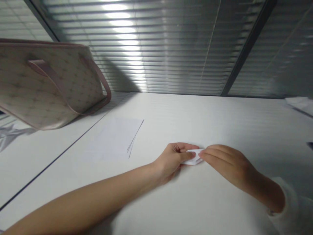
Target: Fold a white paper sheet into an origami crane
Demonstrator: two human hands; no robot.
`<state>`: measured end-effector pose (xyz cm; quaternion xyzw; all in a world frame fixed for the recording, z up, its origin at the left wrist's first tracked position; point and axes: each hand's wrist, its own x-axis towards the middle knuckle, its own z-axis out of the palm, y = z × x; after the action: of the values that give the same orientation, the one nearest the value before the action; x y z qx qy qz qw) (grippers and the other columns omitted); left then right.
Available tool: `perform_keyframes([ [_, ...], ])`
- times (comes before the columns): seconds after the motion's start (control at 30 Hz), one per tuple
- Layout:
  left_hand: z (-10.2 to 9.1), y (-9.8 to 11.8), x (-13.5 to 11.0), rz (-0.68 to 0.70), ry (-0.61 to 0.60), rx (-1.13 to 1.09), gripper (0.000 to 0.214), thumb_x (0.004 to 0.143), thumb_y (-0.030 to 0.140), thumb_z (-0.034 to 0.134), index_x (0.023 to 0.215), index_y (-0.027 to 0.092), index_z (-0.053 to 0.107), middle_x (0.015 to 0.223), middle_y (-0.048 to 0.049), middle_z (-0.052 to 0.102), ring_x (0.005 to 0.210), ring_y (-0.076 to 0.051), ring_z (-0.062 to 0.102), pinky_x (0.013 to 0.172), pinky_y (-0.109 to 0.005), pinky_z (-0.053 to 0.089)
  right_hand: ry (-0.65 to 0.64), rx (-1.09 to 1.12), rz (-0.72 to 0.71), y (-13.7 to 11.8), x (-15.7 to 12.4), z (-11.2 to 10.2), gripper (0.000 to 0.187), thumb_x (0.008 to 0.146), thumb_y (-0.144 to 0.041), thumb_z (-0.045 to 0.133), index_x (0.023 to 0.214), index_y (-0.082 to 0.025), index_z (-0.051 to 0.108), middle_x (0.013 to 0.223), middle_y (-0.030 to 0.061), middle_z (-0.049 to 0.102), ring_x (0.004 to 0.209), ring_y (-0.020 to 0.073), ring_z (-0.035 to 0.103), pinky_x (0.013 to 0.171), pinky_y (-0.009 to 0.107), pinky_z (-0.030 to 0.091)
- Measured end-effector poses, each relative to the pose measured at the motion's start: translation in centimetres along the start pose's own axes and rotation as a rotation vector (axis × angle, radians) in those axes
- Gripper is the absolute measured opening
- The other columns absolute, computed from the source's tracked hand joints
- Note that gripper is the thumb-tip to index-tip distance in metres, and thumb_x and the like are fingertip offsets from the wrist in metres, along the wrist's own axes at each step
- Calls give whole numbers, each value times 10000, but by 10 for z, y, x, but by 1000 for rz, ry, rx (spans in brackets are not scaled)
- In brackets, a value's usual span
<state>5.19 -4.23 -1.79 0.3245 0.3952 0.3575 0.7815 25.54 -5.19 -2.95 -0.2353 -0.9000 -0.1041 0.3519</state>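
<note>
A small folded piece of white paper (190,160) is held between my two hands, just above the white table. My left hand (172,160) is closed on its left part, thumb on top and fingers behind and below. With fingertips pinched together, my right hand (226,161) grips the paper's right end. The right fingers hide part of that end, so the exact shape of the folds cannot be made out. Left of my hands, a stack of white paper sheets (113,135) lies flat, its right edges slightly fanned.
A patterned bag (49,88) with pink handles stands at the back left. A dark seam runs diagonally across the white table (156,199). Window blinds (166,49) rise behind the table. Crumpled white paper (12,133) lies at far left, more white paper (300,104) at far right.
</note>
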Motion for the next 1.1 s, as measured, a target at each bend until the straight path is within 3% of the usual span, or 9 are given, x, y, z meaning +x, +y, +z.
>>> perform_keyframes([
  [0.07,-3,2,1,-5,-9,11,304,694,53,724,991,116,722,795,-63,722,682,-136,651,702,-251,498,12,81,135,5,-3,4,164,889,-127,545,985,-184,664,866,52,718,821,176,662,730,331,573],
  [0.17,-7,8,2,-31,-57,16,192,722,69,694,909,94,732,875,-90,724,769,-156,667,763,-246,512,13,194,288,10,-4,8,88,880,-178,575,893,-202,659,798,36,697,754,164,651,671,296,555],
  [0.27,-10,15,3,-39,-143,-37,173,772,217,695,870,76,719,971,-123,710,945,-195,656,903,-263,483,33,351,521,10,-3,10,81,870,-216,587,824,-199,652,779,35,682,719,156,651,643,263,550],
  [0.33,-12,17,2,-5,-257,-22,271,734,283,750,909,80,711,1020,-131,701,1047,-221,625,987,-297,432,37,476,680,9,-2,10,98,857,-258,606,804,-190,652,753,35,672,666,150,650,592,246,553],
  [0.4,-13,15,3,45,-325,113,321,631,226,832,903,98,718,997,-113,713,1057,-239,622,998,-321,416,32,563,763,7,0,11,135,854,-298,609,803,-179,649,723,28,665,593,137,642,533,232,552],
  [0.5,-13,10,4,122,-231,361,250,637,198,826,864,132,743,887,-70,736,926,-234,663,882,-322,472,9,661,798,2,4,11,165,857,-314,603,790,-168,642,702,15,648,526,119,629,488,220,547],
  [0.67,-7,6,3,258,-87,494,155,616,231,837,715,140,759,728,-48,730,709,-192,650,675,-265,495,-37,768,795,-8,10,7,97,834,-216,603,762,-171,650,722,13,632,613,121,633,554,225,550],
  [0.93,-2,9,-3,243,-50,518,116,648,240,807,661,135,761,628,-36,713,593,-141,623,578,-208,494,22,560,655,-19,12,2,117,808,-117,599,723,-177,651,657,-2,609,608,105,569,557,213,467],
  [1.1,-4,10,-1,223,-45,501,148,681,260,786,634,128,740,584,-37,700,542,-125,622,551,-199,494,-51,691,803,-20,12,5,133,842,-198,578,757,-175,678,718,20,638,660,114,589,579,216,470],
])
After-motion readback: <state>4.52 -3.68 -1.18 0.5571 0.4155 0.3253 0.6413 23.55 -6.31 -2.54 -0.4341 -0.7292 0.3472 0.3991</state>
